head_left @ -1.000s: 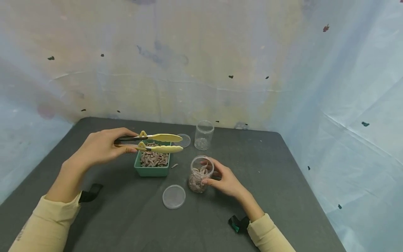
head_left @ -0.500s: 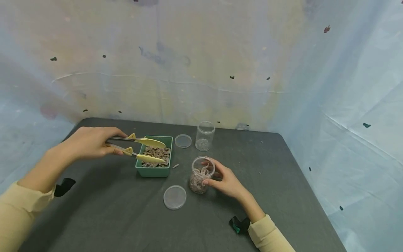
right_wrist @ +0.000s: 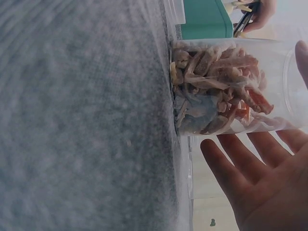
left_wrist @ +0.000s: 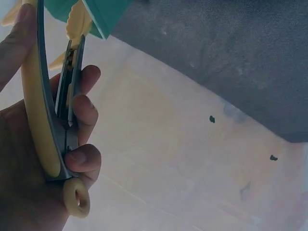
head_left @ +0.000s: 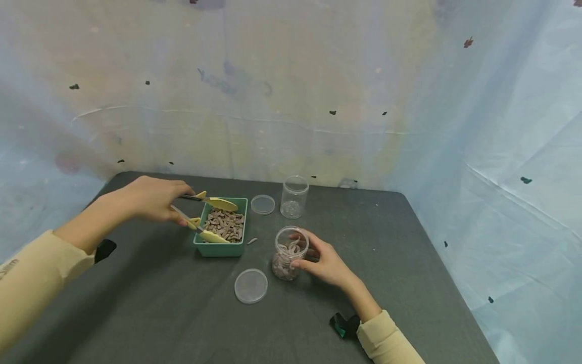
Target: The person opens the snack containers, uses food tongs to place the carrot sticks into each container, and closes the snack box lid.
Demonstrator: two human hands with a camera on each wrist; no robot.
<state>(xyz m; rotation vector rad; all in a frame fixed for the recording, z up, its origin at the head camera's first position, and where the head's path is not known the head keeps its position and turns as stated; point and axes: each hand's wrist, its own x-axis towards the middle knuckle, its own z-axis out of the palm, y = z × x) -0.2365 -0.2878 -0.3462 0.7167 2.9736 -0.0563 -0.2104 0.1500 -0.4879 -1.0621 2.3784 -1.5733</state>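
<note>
My left hand [head_left: 156, 198] grips a pair of yellow-tipped tongs [head_left: 222, 204] by the handles. Their tips stand spread apart at a green rectangular container [head_left: 221, 249] full of small brown strip-like pieces [head_left: 227, 222]. In the left wrist view, the fingers curl round the tongs' handles [left_wrist: 41, 110]. A clear jar [head_left: 284, 269], partly filled with similar strips, stands upright without a lid. My right hand [head_left: 329, 260] holds its side, thumb in front and fingers behind. The right wrist view shows the tangled strips [right_wrist: 221, 82] through the jar wall.
One clear round lid [head_left: 251, 286] lies in front of the container and jar, another lid [head_left: 262, 205] behind. A second clear jar [head_left: 295, 197] stands near the table's back edge. One loose strip [head_left: 252, 241] lies beside the container. Patterned sheeting [head_left: 291, 91] rises behind the table.
The left hand has brought the tongs from above the container's right side leftward and down to it, and their tips have spread wider. The right hand and jar stay put.
</note>
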